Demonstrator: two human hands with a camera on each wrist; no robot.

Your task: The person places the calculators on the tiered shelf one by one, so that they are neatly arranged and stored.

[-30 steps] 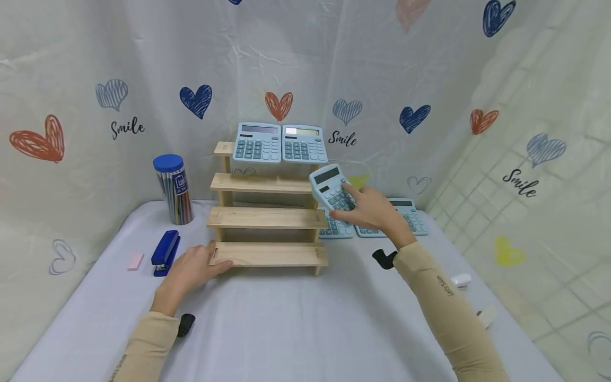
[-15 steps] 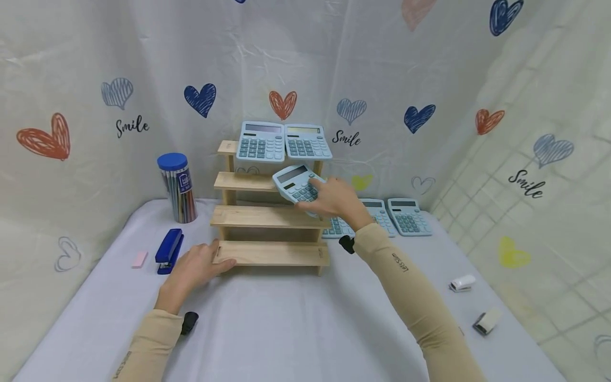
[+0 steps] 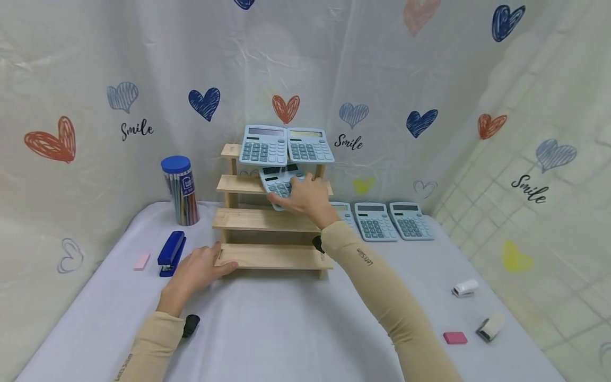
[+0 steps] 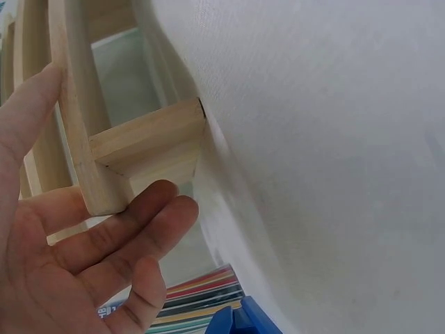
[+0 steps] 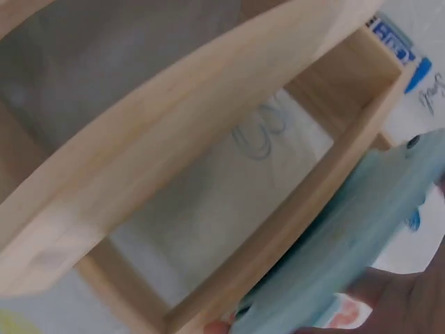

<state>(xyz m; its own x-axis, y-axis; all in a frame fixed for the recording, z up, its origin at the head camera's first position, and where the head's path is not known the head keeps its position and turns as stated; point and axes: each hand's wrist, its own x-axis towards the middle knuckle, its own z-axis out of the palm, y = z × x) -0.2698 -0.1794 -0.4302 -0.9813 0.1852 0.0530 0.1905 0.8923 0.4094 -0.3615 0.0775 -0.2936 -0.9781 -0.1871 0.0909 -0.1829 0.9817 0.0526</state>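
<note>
The right hand (image 3: 307, 199) is pinching a light-blue calculator (image 3: 277, 183) and, compared with 1 second ago, is bringing it from the right side of the wooden rack (image 3: 267, 218) to tier 2 (image 3: 241, 184) from the top, where it is tilting just below the 2 top calculators (image 3: 264, 146). With the left hand (image 3: 198, 268) still gripping the bottom board (image 3: 274, 258), the shelving is apparently passing to tier 2, while 3 remaining calculators (image 3: 375, 223) are resting on the table (image 3: 286, 329).

We see soft, even light on the worktop (image 3: 267, 329), faint shadow below the wooden rack (image 3: 267, 218) and sheen on the curtain (image 3: 296, 58). Our right wrist view is dimmer, blurred and lens-bowed.
</note>
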